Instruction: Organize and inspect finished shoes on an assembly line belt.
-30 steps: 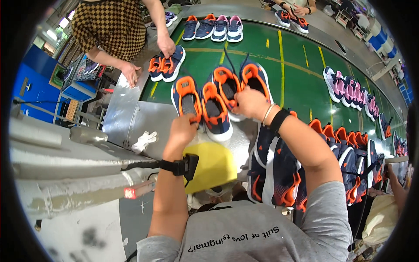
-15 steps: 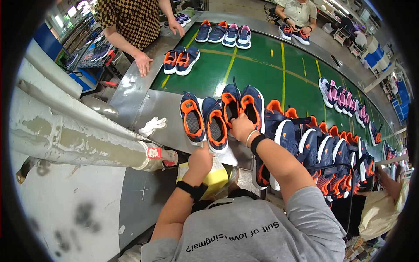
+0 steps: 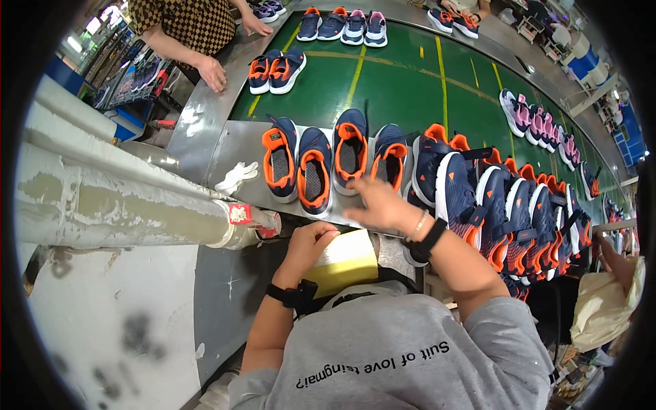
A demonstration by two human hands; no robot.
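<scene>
Two pairs of navy sneakers with orange linings stand on the metal edge before me: an outer left shoe [image 3: 280, 164], a second shoe [image 3: 314, 179], a third shoe [image 3: 350, 150] and a right-hand shoe [image 3: 391, 164]. My right hand [image 3: 384, 205] hovers palm down at the heels of the right two, fingers apart, holding nothing I can see. My left hand [image 3: 309, 247] is at the upper left corner of a yellow and white pad or sheet [image 3: 352, 260] close to my body. Its thumb and forefinger are pinched together; whatever they hold is too small to make out.
A row of several navy and orange sneakers [image 3: 485, 198] leans together on the right. More shoes stand on the green belt [image 3: 403, 89]. A white glove [image 3: 237, 178] lies left of the pairs, near a thick pipe [image 3: 130, 201]. A co-worker's hand [image 3: 212, 74] rests at the far left.
My right hand has come out of a shoe and drawn back toward me, opening. My left hand has left the second shoe's heel for the pad. The right two shoes stand farther apart.
</scene>
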